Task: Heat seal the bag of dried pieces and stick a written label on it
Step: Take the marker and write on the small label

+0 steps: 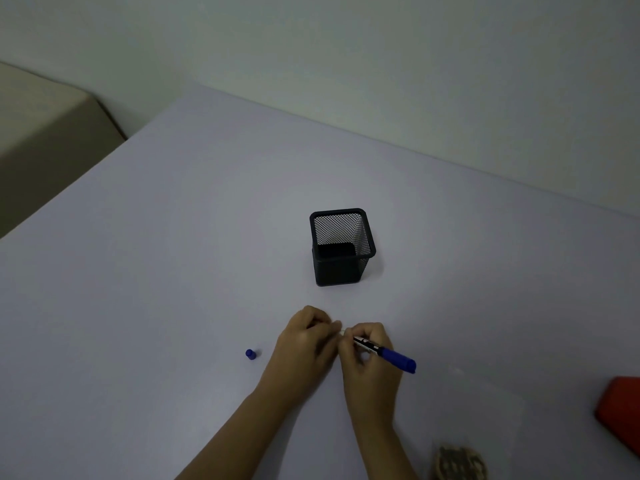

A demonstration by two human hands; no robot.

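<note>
Pinching marker (384,353) in right hand (367,358); left hand (304,341) fingers curled on tiny label (342,331). Risks smearing ink through label slipping.

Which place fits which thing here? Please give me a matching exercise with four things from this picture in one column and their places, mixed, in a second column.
Things
1. blue cap
2. marker
3. mesh holder
4. red object

Places
A. at the right edge of the view
B. on the table, left of the left hand
C. held in the right hand
D. upright on the table, beyond the hands

Pairs: 1-B, 2-C, 3-D, 4-A
</note>
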